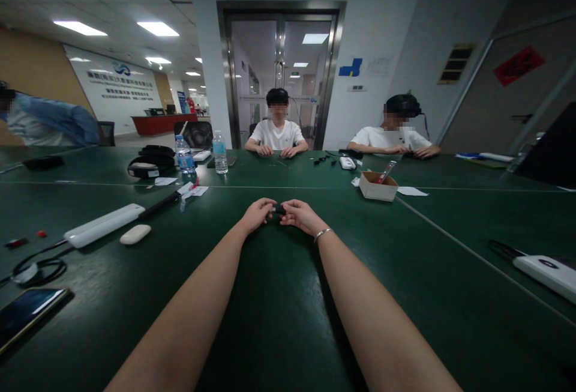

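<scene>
The left hand and the right hand meet fingertip to fingertip on the dark green table top, both pinched on a small black object that lies between them at arm's reach, straight ahead; it is too small to say what it is, or whether it comes in one piece or two. Both forearms lie stretched out along the table, and a thin silver bracelet sits on the right wrist. By the look of it, the work in hand is fine finger handling of the little piece, held low, at or just above the table surface. Any further move seems to call for a steady two-handed pinch, since so small a thing could slip away and be hard to spot on the dark top. Room is generous: bare table surrounds the hands on every side. The small open cardboard box stands well apart to the right, the white oval case and long white bar-shaped device well apart to the left, and the two clear plastic water bottles farther off towards two seated people in white shirts.
</scene>
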Available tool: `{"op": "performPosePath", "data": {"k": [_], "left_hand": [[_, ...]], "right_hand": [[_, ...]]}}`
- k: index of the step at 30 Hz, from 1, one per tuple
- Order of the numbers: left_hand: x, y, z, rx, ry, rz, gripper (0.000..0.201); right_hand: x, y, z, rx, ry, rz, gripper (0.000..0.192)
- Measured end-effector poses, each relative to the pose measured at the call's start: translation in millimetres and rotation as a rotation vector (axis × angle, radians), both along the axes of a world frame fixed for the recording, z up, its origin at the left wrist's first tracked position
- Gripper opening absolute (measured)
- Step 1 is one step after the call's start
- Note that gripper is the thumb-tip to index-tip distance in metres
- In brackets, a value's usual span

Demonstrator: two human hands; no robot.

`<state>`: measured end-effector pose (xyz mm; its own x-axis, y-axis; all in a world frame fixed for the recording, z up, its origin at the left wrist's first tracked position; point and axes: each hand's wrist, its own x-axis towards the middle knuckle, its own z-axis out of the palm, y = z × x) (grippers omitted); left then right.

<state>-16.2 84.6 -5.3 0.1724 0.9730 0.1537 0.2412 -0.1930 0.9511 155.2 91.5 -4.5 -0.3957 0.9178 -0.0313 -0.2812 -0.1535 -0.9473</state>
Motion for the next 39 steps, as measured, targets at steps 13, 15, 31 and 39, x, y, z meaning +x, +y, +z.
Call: {"op": "performPosePath", "data": {"k": [13, 15, 31, 39], "left_hand": [[-0.8, 4.1, -4.6, 0.004, 0.017, -0.004, 0.028], [-0.8, 4.2, -4.0, -0.004, -0.001, 0.011, 0.028], [2.5, 1.6, -1.2, -0.013, 0.032, 0.005, 0.028], [2.5, -1.6, 0.7, -0.013, 0.019, -0.018, 0.029]], "right_hand": [[0.2, -0.2, 0.9, -0.008, -0.009, 0.007, 0.005], [0.5, -1.0, 1.6, -0.006, -0.004, 0.008, 0.005], [0.5, -0.6, 1.0, -0.014, -0.003, 0.009, 0.005], [0.2, -1.2, 2.1, -0.017, -0.005, -0.005, 0.007]]}}
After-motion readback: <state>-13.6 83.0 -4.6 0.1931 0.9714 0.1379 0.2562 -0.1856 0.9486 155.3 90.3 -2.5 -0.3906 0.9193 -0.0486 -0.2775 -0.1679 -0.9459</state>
